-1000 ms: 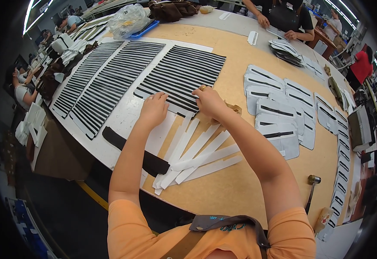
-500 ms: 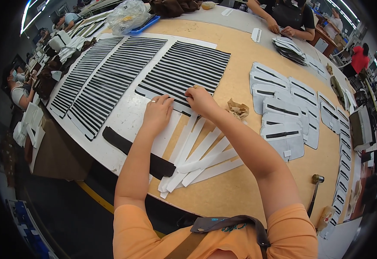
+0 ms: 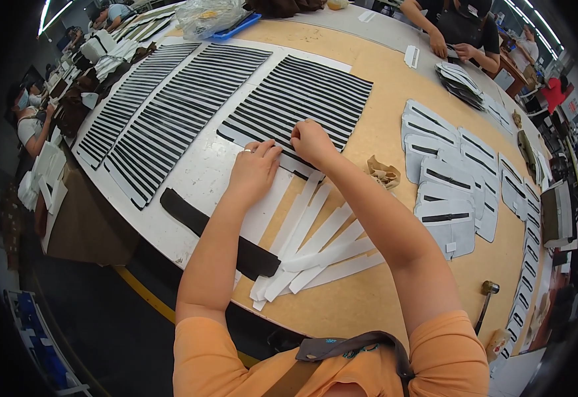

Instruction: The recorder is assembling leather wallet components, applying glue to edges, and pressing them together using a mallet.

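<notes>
A sheet of black strips on a pale backing lies before me. My left hand rests on its near edge, fingers stretched out and lying on the strips. Close by on the right, my right hand is closed, with fingertips curled down at the near strips. Whatever is in that pinch is hidden. Below my hands, long white strips fan out on the table. A wide black band runs under my left forearm.
Two more striped sheets lie left. To the right are grey panels with black slots, crumpled brown paper and a hammer. A blue tray with plastic sits at the back. Across the table a co-worker handles pieces.
My right hand has moved slightly farther up the striped sheet, away from its near edge. My left hand stays at that edge. The whole view has shifted a little.
</notes>
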Available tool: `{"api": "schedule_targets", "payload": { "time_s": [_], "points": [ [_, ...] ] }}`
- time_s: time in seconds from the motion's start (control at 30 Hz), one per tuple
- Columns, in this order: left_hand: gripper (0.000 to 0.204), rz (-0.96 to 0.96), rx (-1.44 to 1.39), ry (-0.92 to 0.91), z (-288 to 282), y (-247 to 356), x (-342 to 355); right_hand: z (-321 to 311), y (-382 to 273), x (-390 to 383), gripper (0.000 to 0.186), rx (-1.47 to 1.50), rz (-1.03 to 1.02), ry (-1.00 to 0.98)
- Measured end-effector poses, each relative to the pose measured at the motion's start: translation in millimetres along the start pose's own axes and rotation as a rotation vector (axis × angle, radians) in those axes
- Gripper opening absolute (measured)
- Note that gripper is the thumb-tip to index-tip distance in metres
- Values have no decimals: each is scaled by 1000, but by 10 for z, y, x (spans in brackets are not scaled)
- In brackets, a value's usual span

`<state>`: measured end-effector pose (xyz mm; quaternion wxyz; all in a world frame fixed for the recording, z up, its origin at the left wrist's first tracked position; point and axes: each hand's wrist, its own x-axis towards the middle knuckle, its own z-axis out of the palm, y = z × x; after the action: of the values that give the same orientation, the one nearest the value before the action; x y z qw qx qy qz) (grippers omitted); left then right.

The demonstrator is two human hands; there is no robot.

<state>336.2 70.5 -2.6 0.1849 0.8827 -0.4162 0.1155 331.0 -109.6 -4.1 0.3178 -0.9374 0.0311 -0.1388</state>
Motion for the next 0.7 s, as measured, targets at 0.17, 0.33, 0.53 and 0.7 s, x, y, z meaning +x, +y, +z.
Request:
{"api": "schedule_targets", "payload": {
  "time_s": [0.17, 0.33, 0.53, 0.7],
  "points": [
    [27, -15, 33, -2, 21, -6, 8, 4, -16, 60, 11, -33, -44, -27],
    [28, -26, 17, -17, 25, -8, 23, 60, -63, 70, 13, 46, -48, -78],
    [31, -42, 23, -47, -41, 16, 5, 134, -115, 186, 13, 57, -35, -47],
    [31, -44, -3, -76, -2, 11, 5, 140, -145, 279, 14, -36, 4, -65]
  ]
}}
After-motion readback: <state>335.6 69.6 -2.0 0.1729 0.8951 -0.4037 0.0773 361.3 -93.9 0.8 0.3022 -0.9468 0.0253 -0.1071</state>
